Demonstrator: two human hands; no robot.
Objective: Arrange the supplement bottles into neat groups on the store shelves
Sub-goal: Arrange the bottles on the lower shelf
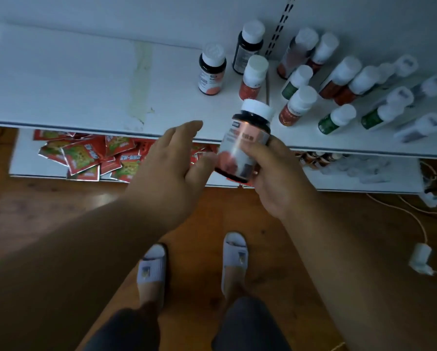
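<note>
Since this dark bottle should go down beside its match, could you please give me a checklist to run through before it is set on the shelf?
1. Grip: the right hand holds the dark bottle round its lower body. Ok.
2. Cap: the white cap is on; how tight, cannot tell.
3. Left hand: open beside the bottle, fingers extended, holding nothing. Ok.
4. Matching group: a similar dark bottle with an orange label stands upright on the shelf. Ok.
5. Landing spot: bare shelf lies left of and in front of that bottle. Ok.
6. Labels match: the print is blurred. Cannot tell.
</note>
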